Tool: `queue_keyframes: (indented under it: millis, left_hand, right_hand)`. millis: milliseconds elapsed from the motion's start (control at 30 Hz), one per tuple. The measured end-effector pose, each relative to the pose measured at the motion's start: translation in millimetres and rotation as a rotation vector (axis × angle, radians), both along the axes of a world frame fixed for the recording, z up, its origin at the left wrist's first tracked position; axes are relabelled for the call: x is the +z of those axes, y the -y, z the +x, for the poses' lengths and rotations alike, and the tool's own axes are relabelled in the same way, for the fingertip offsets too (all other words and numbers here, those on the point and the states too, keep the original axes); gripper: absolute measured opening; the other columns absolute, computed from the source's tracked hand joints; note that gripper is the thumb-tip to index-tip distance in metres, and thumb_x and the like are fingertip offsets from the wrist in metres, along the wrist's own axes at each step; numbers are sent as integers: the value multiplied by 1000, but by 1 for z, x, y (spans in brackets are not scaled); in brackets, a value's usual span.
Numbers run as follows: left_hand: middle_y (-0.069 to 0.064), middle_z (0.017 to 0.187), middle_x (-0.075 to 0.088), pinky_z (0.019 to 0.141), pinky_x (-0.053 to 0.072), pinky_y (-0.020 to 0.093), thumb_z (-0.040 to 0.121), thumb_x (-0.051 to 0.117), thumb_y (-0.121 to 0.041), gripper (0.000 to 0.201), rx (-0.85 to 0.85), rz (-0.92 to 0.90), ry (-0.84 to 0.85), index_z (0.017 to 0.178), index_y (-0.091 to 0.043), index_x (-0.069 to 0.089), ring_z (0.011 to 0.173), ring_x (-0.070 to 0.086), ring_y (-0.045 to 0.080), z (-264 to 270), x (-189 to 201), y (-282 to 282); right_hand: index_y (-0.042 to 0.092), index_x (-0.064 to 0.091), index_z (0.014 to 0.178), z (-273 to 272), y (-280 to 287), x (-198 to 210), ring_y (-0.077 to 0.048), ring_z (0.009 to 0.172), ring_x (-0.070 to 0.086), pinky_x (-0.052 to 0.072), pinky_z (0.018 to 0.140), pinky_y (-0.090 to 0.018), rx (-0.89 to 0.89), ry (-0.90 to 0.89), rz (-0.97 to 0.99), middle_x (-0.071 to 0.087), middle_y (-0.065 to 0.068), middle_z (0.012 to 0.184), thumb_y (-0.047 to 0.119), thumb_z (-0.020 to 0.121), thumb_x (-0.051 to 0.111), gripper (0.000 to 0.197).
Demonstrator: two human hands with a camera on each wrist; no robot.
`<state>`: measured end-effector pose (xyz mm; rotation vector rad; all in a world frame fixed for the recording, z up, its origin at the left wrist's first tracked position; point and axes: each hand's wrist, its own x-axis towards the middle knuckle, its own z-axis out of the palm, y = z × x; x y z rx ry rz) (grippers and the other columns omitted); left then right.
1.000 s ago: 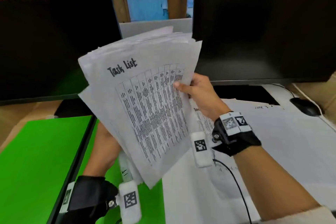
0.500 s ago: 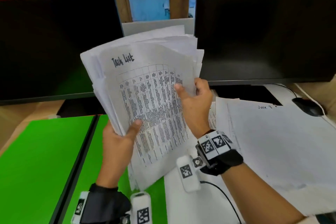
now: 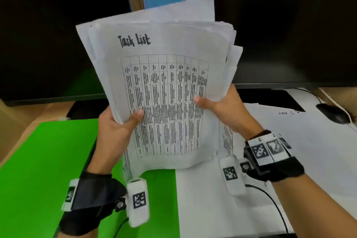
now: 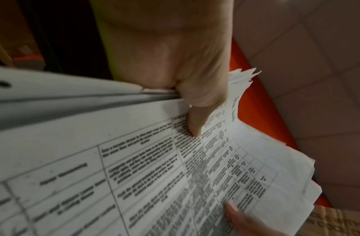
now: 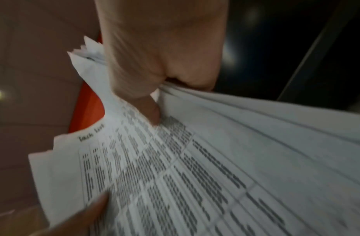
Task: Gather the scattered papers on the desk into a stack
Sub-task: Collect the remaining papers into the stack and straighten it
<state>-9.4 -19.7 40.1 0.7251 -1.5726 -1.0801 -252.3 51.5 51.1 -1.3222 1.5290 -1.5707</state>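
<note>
A bundle of white papers (image 3: 164, 75) stands upright in the air between the two monitors. Its front sheet reads "Task List" over a printed table. My left hand (image 3: 119, 121) grips its left edge, thumb on the front sheet. My right hand (image 3: 218, 104) grips the right edge the same way. In the left wrist view the left hand (image 4: 187, 102) pinches the papers (image 4: 134, 167); in the right wrist view the right hand (image 5: 147, 95) pinches the papers (image 5: 185, 167). The sheet tops are uneven. A large white sheet (image 3: 318, 150) marked "June" lies flat on the desk at right.
Two dark monitors (image 3: 48, 48) (image 3: 289, 31) stand behind the bundle. A green surface (image 3: 48, 170) covers the desk's left part. A black mouse (image 3: 334, 114) sits at the far right, and a thin black cable (image 3: 270, 199) runs from my right wrist.
The bundle has swung from tilted to upright and squared up. My left hand came up from under it to grip the left edge, and my right hand shifted on the right edge.
</note>
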Motion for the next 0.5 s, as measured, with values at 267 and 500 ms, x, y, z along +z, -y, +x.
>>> queue_keyframes:
  millis: [267, 500]
  left_hand:
    - [-9, 113, 73, 92, 55, 29, 72, 77, -15, 57, -26, -31, 37, 127, -9, 60, 108, 67, 8, -5, 4, -7]
    - [-8, 111, 73, 98, 53, 44, 67, 80, -21, 56, 45, 65, -1, 120, -14, 65, 106, 68, 10, -2, -10, -3]
  right_hand:
    - [27, 62, 99, 16, -15, -10, 10, 88, 66, 54, 76, -11, -106, 24, -189, 69, 18, 91, 9, 79, 77, 31]
    - [14, 53, 123, 15, -3, -33, -8, 103, 66, 57, 85, -26, -171, 39, -120, 67, 3, 114, 22, 77, 79, 53]
